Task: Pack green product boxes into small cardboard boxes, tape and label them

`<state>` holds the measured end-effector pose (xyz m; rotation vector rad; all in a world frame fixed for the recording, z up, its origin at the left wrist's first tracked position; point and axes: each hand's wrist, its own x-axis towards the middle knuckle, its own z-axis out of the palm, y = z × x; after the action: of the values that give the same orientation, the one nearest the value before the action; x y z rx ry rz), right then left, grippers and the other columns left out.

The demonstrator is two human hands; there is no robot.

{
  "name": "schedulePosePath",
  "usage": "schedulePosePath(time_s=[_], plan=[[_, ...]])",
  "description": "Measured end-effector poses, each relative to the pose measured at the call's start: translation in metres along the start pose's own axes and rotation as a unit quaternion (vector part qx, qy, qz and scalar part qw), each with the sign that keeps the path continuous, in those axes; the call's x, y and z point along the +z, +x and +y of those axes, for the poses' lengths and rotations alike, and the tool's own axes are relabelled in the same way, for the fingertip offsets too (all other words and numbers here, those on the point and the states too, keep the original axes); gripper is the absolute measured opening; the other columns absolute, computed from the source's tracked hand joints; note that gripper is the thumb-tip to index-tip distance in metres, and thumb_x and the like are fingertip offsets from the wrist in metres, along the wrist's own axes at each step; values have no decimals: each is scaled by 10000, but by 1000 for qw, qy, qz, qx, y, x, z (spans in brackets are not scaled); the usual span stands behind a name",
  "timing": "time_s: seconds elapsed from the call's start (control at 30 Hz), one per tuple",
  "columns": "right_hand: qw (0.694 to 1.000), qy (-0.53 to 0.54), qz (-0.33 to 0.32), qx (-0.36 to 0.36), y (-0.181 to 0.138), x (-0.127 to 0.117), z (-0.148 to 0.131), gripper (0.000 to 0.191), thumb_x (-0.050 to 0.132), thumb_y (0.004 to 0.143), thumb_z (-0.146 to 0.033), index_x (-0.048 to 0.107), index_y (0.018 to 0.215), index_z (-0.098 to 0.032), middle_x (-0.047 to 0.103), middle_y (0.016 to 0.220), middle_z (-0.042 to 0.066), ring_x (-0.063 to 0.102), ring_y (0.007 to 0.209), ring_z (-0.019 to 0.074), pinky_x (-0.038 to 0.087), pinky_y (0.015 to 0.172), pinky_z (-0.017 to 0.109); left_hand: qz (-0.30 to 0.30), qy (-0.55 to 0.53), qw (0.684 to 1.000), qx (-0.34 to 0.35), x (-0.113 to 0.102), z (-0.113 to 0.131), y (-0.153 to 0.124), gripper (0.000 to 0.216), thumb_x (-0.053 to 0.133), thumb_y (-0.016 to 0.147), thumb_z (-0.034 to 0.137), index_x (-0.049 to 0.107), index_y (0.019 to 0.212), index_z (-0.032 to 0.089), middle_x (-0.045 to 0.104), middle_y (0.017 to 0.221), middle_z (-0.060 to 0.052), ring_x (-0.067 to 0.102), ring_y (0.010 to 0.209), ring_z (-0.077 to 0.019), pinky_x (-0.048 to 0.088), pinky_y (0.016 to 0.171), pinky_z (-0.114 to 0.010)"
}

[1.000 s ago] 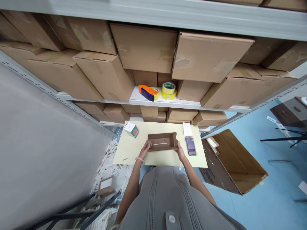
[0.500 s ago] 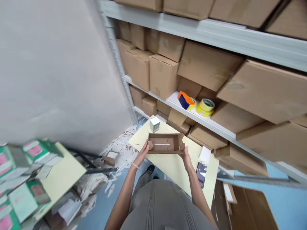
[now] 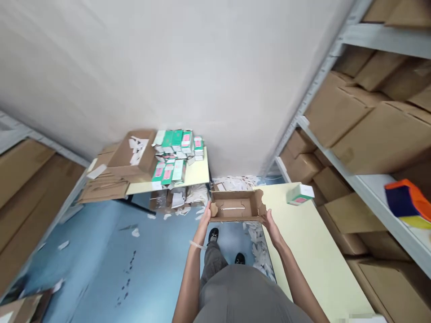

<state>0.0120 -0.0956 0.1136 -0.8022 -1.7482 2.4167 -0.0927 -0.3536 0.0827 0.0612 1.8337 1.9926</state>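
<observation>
An open brown cardboard box [image 3: 235, 211], long and shallow, is held level in front of my body, with a pale slit line across its bottom. My left hand [image 3: 205, 216] grips its left end, thumb near a folded flap. At the right end, my right hand [image 3: 268, 220] is closed on the box's lower corner, below a torn or wavy-edged flap. Most fingers of both hands are hidden under or behind the box. A small white and green carton [image 3: 299, 194] lies on the pale yellow table [image 3: 310, 242] to the right of my right hand.
Ahead on the left, a second table [image 3: 197, 172] bears several green and pink cartons [image 3: 173, 148] and a big cardboard box [image 3: 131, 154] with paper scraps. A shelf rack [image 3: 357, 179] full of cartons stands on the right. Paper scraps [image 3: 259, 246] litter the blue floor [image 3: 151, 260].
My view and body have turned left, from the shelf toward the wall and the second table. Both hands keep hold of the cardboard box, which now hangs over the floor and table edge.
</observation>
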Motion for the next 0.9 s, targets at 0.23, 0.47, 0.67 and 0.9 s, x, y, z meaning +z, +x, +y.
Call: schedulePosePath(time_s=[0.23, 0.47, 0.67, 0.9], plan=[[992, -40, -121, 1, 52, 132, 17, 779, 432, 771, -804, 541, 1351, -297, 502, 1430, 26, 342, 1403, 248, 209, 1186, 457, 146, -87, 985, 24, -131, -9, 9, 855, 479, 791, 726, 353, 1475, 228, 266, 1571, -35, 240, 1445, -260, 246, 1183, -392], [991, -36, -123, 33, 86, 270, 60, 784, 429, 770, -805, 522, 1365, -304, 543, 1388, 10, 395, 1373, 259, 281, 1154, 489, 169, -21, 984, 49, -263, 30, 21, 803, 435, 826, 709, 362, 1470, 235, 293, 1561, -28, 219, 1451, -237, 183, 1199, -379], [993, -20, -108, 31, 113, 355, 68, 767, 486, 756, -783, 578, 1319, -269, 605, 1318, 36, 410, 1363, 273, 298, 1148, 489, 118, 45, 990, 56, -340, 70, 48, 744, 396, 881, 650, 339, 1482, 216, 256, 1571, -29, 191, 1458, -228, 147, 1209, -382], [997, -48, -49, -27, 184, 392, 49, 742, 479, 782, -747, 535, 1355, -278, 590, 1341, 19, 444, 1335, 258, 364, 1101, 450, 51, 109, 991, 55, -373, 107, 130, 727, 440, 881, 595, 278, 1504, 257, 189, 1585, 15, 121, 1470, -212, 111, 1209, -361]])
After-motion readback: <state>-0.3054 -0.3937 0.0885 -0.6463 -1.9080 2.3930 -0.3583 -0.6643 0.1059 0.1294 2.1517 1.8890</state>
